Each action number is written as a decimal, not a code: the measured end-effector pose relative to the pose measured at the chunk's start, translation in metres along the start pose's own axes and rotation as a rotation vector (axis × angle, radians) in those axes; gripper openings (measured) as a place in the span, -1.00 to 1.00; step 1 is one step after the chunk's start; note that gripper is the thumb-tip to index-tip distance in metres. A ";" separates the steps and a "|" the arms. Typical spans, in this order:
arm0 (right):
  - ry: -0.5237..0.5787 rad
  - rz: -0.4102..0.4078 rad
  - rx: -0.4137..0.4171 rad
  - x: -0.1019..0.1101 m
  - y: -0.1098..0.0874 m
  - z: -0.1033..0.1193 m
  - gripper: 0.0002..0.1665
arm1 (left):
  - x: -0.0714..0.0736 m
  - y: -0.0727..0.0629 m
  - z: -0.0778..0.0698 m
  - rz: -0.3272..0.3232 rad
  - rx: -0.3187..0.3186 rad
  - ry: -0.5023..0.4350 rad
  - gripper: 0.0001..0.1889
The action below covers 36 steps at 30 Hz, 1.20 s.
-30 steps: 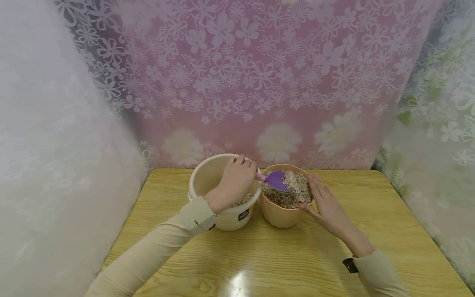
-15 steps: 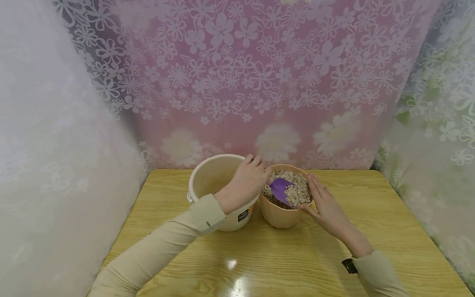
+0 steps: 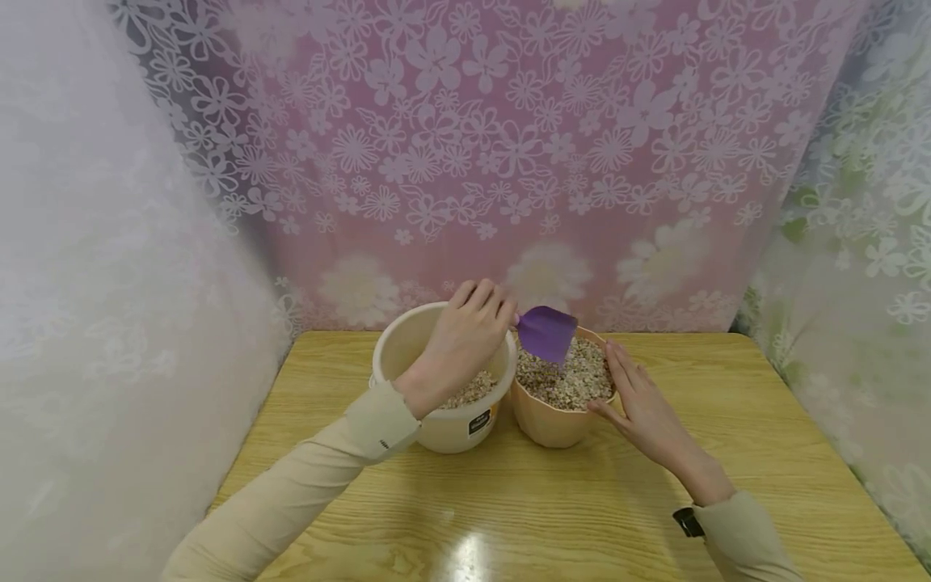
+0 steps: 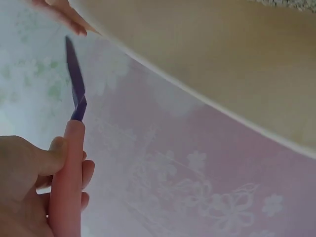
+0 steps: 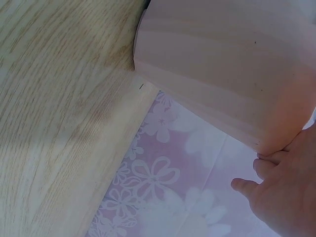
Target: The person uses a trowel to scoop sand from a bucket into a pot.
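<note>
My left hand [image 3: 465, 339] grips the pink handle of a small trowel [image 3: 547, 333] above the bucket's right rim. The trowel's purple blade is tilted over the flower pot, its visible side bare. In the left wrist view, thumb and fingers wrap the trowel's handle [image 4: 68, 182]. The peach flower pot [image 3: 551, 427] holds pale, coarse granular mix [image 3: 578, 380] close to its rim. Against the pot's right side rests my right hand [image 3: 647, 412], fingers extended along the rim and thumb at the near edge. The right wrist view shows fingertips touching the pot's wall [image 5: 212, 64].
Left of the pot stands a cream bucket [image 3: 445, 436] with similar granules [image 3: 473, 390] low inside. Both stand on a wooden table [image 3: 538, 509]. A pink flowered curtain [image 3: 465, 162] hangs behind, with pale sheets on both sides.
The trowel first reached into the pot and released granules there. It has since risen and tilted, and my left hand has drawn back left and up. My right hand stays put.
</note>
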State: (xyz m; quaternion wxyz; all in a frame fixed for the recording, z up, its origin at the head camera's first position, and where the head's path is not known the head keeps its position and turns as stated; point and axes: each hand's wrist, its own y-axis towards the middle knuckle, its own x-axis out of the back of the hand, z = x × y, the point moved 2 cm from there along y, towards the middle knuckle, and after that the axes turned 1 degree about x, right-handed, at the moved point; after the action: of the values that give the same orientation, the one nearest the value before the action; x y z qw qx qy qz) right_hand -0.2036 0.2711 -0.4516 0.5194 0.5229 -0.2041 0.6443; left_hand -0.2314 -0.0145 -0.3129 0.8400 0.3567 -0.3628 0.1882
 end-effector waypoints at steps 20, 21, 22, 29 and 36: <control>-0.022 -0.021 0.090 0.005 0.013 0.009 0.08 | -0.023 -0.087 0.064 0.127 0.398 -0.221 -0.73; -0.048 -0.036 0.115 0.006 0.016 0.012 0.07 | -0.023 -0.090 0.066 0.126 0.400 -0.221 -0.73; -0.071 -0.055 0.146 0.006 0.020 0.017 0.05 | -0.024 -0.093 0.068 0.125 0.400 -0.220 -0.75; -0.150 -0.162 0.389 -0.004 0.051 0.059 -0.07 | -0.024 -0.098 0.076 0.218 0.342 -0.182 -0.87; -0.163 -0.126 0.483 -0.028 0.079 0.084 0.00 | -0.031 -0.089 0.075 0.410 0.215 -0.077 -0.67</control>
State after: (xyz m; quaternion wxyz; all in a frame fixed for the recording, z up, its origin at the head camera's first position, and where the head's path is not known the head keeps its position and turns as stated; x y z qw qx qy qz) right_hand -0.2367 0.1611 -0.4235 0.4004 0.6937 -0.0527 0.5964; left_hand -0.2364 -0.1311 -0.3410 0.7270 0.3699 -0.4373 0.3786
